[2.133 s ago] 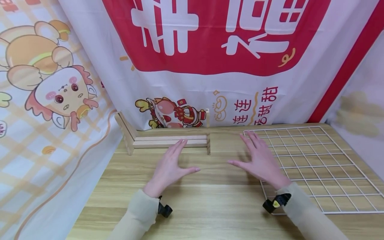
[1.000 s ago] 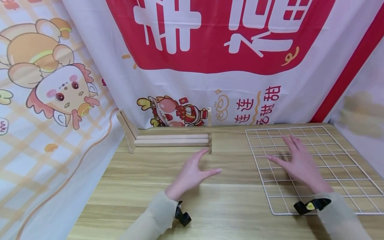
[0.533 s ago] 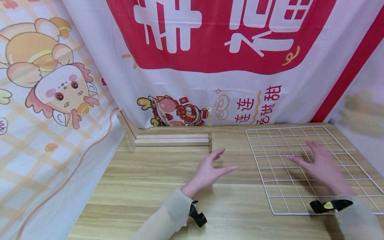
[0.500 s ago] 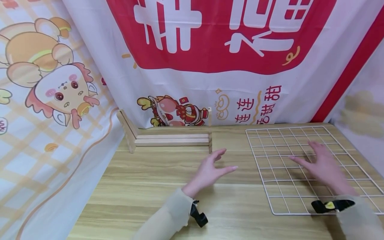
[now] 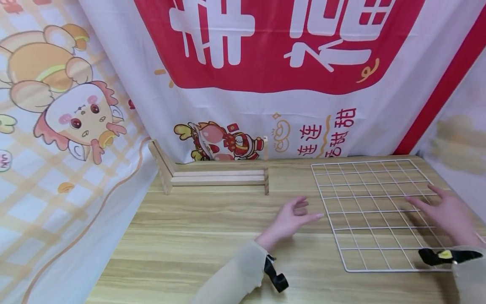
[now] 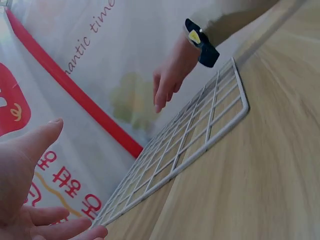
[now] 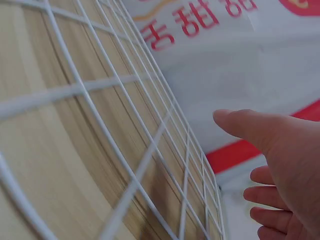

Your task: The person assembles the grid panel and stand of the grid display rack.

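A white wire grid panel lies flat on the right part of the table. My left hand hovers just left of the panel's left edge, thumb stretched toward it and fingers loosely bent, holding nothing. Over the panel's right side hangs my right hand, thumb and fingers apart, with its shadow on the wires below. In the right wrist view the right hand is apart from the wires. The left wrist view shows the panel's near corner and the left thumb and fingers with nothing between them.
A wooden frame with two upright ends and crossbars stands at the back left of the wood-grain table. Behind it hangs a printed cloth, and another patterned cloth covers the left side.
Both hands have moved to the right: the left from in front of the wooden frame to near the panel's left edge, the right across the panel toward its right side. The panel stays put.
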